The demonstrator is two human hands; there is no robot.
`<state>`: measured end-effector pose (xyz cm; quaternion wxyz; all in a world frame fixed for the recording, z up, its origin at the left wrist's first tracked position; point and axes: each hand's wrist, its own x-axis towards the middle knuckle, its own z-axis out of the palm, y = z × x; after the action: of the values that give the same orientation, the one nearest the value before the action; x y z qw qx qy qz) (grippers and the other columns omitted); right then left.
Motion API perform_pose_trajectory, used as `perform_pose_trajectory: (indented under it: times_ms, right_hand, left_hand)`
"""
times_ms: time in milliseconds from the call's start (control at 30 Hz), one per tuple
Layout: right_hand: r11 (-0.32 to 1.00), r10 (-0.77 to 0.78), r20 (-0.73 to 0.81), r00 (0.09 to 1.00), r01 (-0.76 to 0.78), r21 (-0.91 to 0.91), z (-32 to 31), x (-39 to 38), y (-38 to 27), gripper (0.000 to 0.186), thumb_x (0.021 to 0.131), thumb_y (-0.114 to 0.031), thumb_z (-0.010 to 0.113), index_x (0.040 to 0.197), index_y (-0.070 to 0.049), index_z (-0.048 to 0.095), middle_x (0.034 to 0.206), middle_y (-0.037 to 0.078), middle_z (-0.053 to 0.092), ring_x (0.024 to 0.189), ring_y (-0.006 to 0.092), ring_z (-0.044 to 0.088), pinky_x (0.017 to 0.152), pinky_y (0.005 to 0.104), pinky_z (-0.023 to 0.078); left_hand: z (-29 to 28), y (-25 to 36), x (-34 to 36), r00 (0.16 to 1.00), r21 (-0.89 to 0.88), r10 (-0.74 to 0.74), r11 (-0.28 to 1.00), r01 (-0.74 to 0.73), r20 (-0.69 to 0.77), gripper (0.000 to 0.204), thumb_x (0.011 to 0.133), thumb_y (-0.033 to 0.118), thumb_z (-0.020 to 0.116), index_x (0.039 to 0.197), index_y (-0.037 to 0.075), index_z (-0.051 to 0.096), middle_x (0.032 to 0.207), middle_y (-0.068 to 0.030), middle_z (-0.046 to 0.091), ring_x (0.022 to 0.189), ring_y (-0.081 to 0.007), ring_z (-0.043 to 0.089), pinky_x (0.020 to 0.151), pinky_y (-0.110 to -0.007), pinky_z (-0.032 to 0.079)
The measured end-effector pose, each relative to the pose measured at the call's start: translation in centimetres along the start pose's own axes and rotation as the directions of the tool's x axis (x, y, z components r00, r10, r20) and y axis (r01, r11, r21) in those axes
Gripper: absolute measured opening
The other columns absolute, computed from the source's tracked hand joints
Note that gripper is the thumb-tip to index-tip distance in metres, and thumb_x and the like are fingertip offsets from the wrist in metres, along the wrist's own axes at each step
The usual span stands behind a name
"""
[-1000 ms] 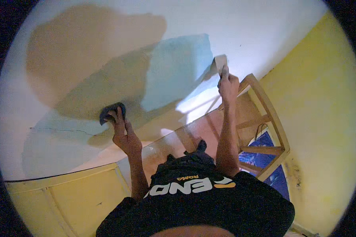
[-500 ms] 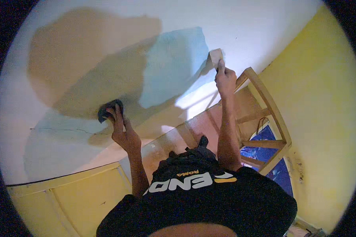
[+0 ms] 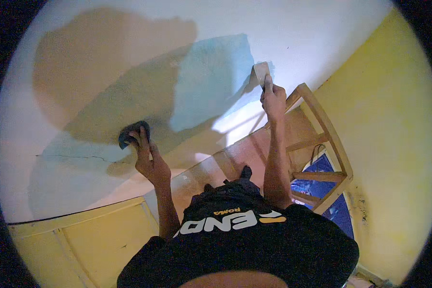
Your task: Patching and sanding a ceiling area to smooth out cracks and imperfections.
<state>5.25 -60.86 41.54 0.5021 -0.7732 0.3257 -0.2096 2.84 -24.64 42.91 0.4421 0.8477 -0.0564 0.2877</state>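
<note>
My right hand grips a scraper with a pale, broad blade, thumb along its handle. The blade lies against the white wall, at the right end of a light blue patch. A small strip of blue shows just beside the blade. Lower left, my left hand holds a dark, rounded, curved piece at the wall, its fingers extended over it. What kind of thing this is I cannot make out. Shadows of me and my arms fall across the white and blue surface.
A wooden ladder-like frame stands to the right, close by my right forearm. Beyond it are a blue printed cloth or sheet and a yellow wall. A thin crack runs left of my left hand. Yellow panels lie lower left.
My right hand and the scraper have shifted very slightly downward, and more blue shows beside the blade. The left hand stays in nearly the same spot.
</note>
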Motion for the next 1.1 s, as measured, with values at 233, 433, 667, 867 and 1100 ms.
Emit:
perform_pose_trajectory:
  times_ms: [233,433,667,867,1100]
  right_hand:
    - [0.99,-0.127,0.08,0.989,0.122,0.07,0.3,0.8,0.9,0.075,0.101,-0.058,0.044,0.06,0.003,0.06,0.05,0.01,0.052,0.047,0.0214,0.05,0.052,0.0407,0.043]
    - [0.991,-0.095,0.137,0.986,0.106,-0.076,-0.8,0.5,0.2,0.078,0.101,-0.063,0.04,0.064,0.003,0.062,0.053,0.012,0.054,0.054,0.0228,0.054,0.056,0.0423,0.044]
    - [0.992,-0.123,0.084,0.989,0.124,-0.008,-0.3,-0.3,-0.9,0.077,0.1,-0.063,0.042,0.07,0.003,0.065,0.057,0.017,0.058,0.054,0.0291,0.054,0.06,0.0435,0.045]
    - [0.984,-0.124,0.097,0.988,0.135,-0.118,-0.8,0.4,-0.4,0.075,0.1,-0.064,0.041,0.077,0.002,0.07,0.063,0.019,0.061,0.063,0.0331,0.062,0.065,0.0455,0.048]
    - [0.957,-0.152,0.059,0.987,0.161,-0.241,-1.0,0.3,-0.4,0.073,0.099,-0.064,0.039,0.086,-0.001,0.074,0.077,0.026,0.067,0.08,0.0451,0.067,0.074,0.0507,0.051]
  left_hand:
    - [0.8,0.3,0.4,1.0,-0.023,0.006,1.0,-0.006,0.002,0.046,0.096,0.002,0.054,0.141,0.008,0.056,0.151,-0.0211,0.044,0.147,-0.0366,0.029,0.115,-0.041,0.032]
    - [0.7,-0.5,0.3,1.0,0.005,0.009,1.0,-0.01,0.008,0.041,0.1,0.009,0.052,0.141,0.007,0.056,0.153,-0.0207,0.042,0.147,-0.0395,0.028,0.116,-0.043,0.031]
    - [0.4,-0.4,0.1,1.0,0.06,-0.01,0.998,0.009,0.007,0.04,0.101,0.012,0.052,0.141,0.005,0.055,0.152,-0.0203,0.042,0.145,-0.04,0.031,0.116,-0.044,0.033]
    - [0.5,-0.9,0.0,1.0,0.075,-0.021,0.997,0.021,-0.011,0.039,0.102,0.012,0.051,0.14,0.007,0.057,0.152,-0.0198,0.044,0.145,-0.0405,0.031,0.114,-0.045,0.036]
    - [0.6,-0.7,0.0,1.0,0.07,0.011,0.998,-0.009,-0.02,0.039,0.102,0.01,0.05,0.141,0.007,0.056,0.151,-0.0196,0.044,0.146,-0.0401,0.031,0.115,-0.045,0.034]
